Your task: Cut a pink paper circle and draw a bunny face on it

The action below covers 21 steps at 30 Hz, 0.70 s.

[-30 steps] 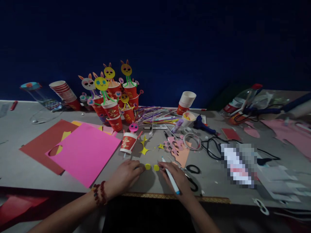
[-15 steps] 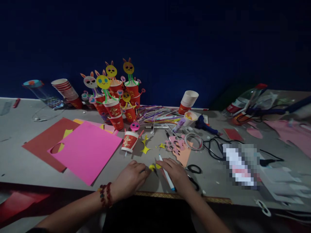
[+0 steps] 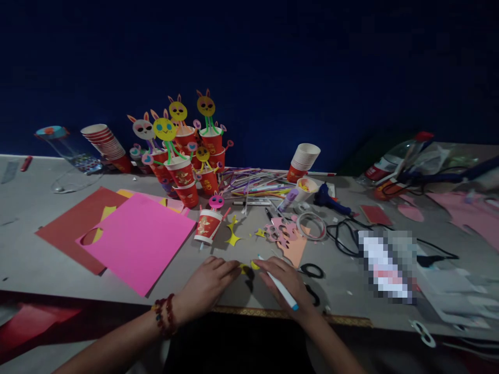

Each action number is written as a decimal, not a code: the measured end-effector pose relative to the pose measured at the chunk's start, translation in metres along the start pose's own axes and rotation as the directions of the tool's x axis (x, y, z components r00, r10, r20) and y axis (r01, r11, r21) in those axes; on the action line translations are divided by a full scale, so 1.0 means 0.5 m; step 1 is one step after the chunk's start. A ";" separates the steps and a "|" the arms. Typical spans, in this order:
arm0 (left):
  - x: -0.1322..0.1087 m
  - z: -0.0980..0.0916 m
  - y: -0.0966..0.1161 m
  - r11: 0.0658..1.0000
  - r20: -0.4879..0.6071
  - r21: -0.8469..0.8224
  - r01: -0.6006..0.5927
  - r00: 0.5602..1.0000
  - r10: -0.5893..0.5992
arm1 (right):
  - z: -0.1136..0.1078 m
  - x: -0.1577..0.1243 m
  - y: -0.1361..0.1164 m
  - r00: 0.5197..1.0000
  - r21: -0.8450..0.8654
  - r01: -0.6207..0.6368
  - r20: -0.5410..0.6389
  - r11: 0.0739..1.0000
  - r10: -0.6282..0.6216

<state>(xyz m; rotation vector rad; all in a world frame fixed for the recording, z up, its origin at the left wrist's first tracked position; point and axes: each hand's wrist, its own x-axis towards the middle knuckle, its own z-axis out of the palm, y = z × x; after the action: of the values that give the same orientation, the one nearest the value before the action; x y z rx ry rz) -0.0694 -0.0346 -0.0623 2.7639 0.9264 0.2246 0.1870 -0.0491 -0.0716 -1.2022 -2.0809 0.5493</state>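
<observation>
While pinching yellow pieces (image 3: 254,265) in both hands (image 3: 202,288) (image 3: 291,286) near bench's front edge (image 3: 89,294), cradling marker (image 3: 278,285), likely to free fingertips (image 3: 236,265).

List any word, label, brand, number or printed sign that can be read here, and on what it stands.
No text can be read clearly.
Red cup below the small yellow face: gold characters, too small to read.
Red label of the bottle: pale marks, too blurred.
White marker in the right hand: no writing visible.
</observation>
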 end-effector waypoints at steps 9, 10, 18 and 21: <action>0.001 0.008 0.016 0.993 0.074 0.114 -0.007 0.997 -0.001 | 0.020 0.008 -0.026 0.923 0.407 -0.350 -0.003 0.844 0.385; 0.000 0.009 0.018 0.993 0.073 0.121 -0.005 0.997 -0.004 | 0.025 0.011 -0.025 0.923 0.403 -0.351 -0.004 0.845 0.385; -0.008 0.025 0.017 0.997 0.011 0.077 0.010 1.000 -0.011 | 0.042 0.040 -0.035 0.944 0.328 -0.300 -0.033 0.896 0.328; -0.012 0.029 0.014 0.998 -0.001 0.060 0.035 0.999 -0.035 | 0.046 0.041 -0.034 0.953 0.274 -0.283 -0.024 0.919 0.301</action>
<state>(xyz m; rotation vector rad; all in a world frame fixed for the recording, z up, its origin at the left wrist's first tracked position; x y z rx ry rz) -0.0667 -0.0461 -0.0751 2.7990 0.9964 0.1943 0.1530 -0.0403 -0.0696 -1.3553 -1.7138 0.8873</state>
